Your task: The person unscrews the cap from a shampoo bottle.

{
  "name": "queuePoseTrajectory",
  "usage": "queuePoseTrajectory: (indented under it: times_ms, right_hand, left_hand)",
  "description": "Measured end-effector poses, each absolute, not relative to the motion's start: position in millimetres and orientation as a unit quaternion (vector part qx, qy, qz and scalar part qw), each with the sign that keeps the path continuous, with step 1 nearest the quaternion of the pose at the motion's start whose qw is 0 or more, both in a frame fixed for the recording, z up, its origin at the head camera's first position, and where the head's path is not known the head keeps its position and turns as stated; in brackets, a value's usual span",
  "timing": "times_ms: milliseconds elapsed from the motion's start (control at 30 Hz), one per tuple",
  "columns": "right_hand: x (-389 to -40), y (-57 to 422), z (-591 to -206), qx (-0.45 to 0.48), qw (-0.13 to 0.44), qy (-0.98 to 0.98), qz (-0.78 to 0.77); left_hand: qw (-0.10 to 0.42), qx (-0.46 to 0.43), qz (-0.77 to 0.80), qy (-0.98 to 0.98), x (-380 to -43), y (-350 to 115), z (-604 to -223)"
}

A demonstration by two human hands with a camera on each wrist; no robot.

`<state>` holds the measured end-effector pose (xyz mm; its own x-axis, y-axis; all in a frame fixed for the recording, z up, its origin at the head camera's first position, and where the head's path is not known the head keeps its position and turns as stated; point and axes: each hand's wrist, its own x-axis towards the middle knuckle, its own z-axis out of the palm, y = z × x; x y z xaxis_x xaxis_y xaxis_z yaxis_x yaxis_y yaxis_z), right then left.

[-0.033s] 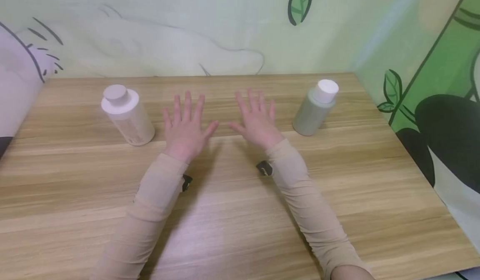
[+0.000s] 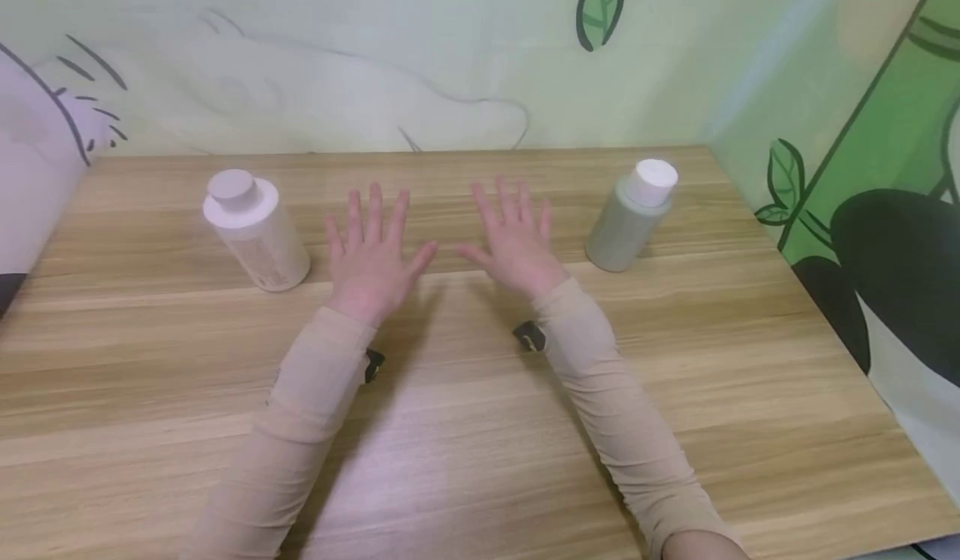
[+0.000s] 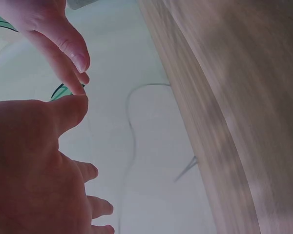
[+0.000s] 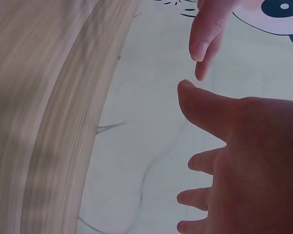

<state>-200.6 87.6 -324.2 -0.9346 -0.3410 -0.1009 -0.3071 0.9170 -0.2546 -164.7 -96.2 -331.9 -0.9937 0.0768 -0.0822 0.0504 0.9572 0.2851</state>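
One big painted wall stands at twelve o'clock, behind the wooden table; a left sleeve comes in from seven o'clock, and a right sleeve from five; the left hand is spread wide above the table, fingers straight and apart; the right hand is spread wide too, near the left at three o'clock; a white bottle stands upright between nine and ten o'clock from the left hand; a smaller grey-green bottle with a white lid stands upright between two and three o'clock from the right hand.
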Motion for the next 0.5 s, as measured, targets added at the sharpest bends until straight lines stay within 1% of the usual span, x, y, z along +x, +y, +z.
queuePoseTrajectory:
  times_ms: [300,500]
  right_hand:
    - [-200.4,86.1,-324.4,-0.178,0.068,0.975,-0.117]
    - [-200.1,85.8,-324.3,-0.183,0.065,0.972,-0.133]
  left_hand:
    - [0.048,0.032,0.15,0.987,-163.8,-96.8,-331.1]
    - [0.023,0.03,0.158,0.987,-165.6,-100.0,-326.2]
